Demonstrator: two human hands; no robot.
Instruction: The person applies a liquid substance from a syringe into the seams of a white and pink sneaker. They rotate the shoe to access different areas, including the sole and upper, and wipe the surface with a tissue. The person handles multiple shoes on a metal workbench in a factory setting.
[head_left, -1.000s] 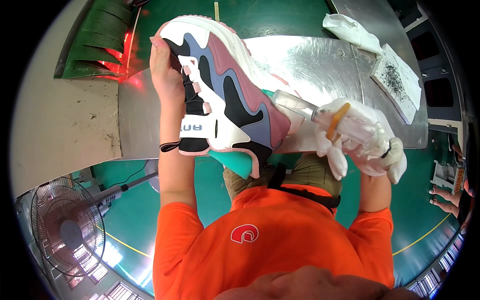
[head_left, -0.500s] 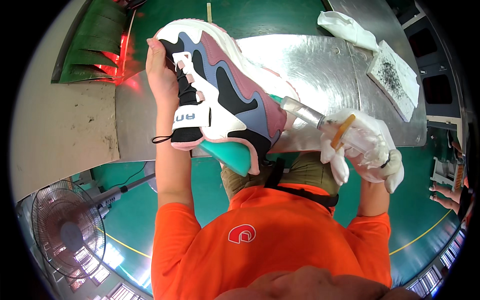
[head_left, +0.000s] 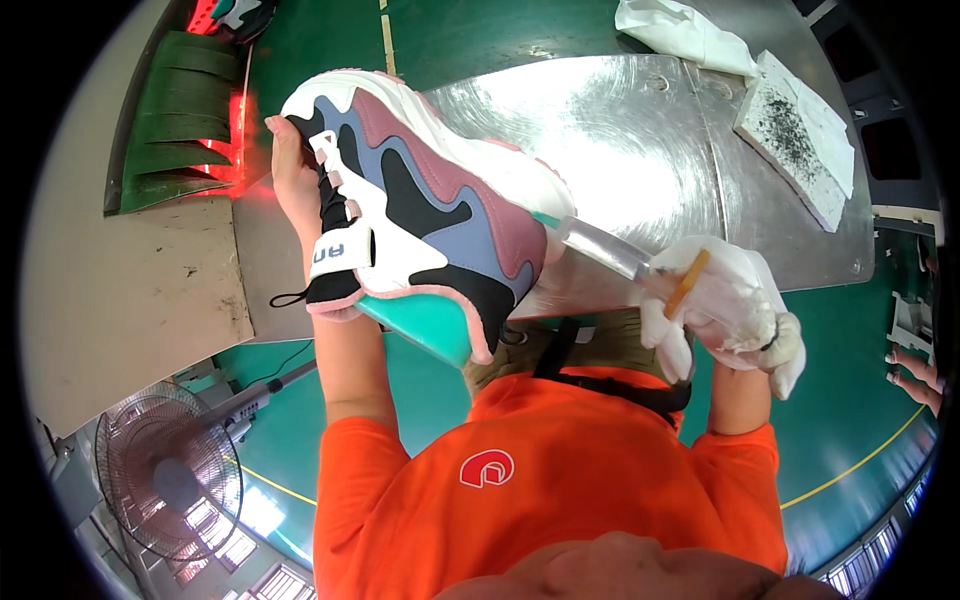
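Note:
A sneaker [head_left: 420, 200] in white, black, blue and mauve lies tilted in front of me, its chunky white sole turned to the upper right. Teal-green material, which looks like a shoe last, fills its collar. My left hand [head_left: 293, 180] is bare and closed on the toe end; most of its fingers are hidden behind the shoe. In a white glove, my right hand [head_left: 735, 310] is wrapped round a clear syringe [head_left: 615, 250] with an amber flange. The syringe's green tip meets the sneaker near the heel, along the line between upper and sole.
A shiny metal table [head_left: 650, 160] lies beneath the shoe. At its far right are a white cloth [head_left: 685, 35] and a white slab [head_left: 790, 140] with black specks. Green curtain strips [head_left: 185, 120] with red glow behind stand at upper left. A fan [head_left: 175, 480] is at lower left.
The sneaker and my left hand have shifted left and slightly down in the picture. The syringe tip has stayed by the heel's sole edge, and my right hand has moved little.

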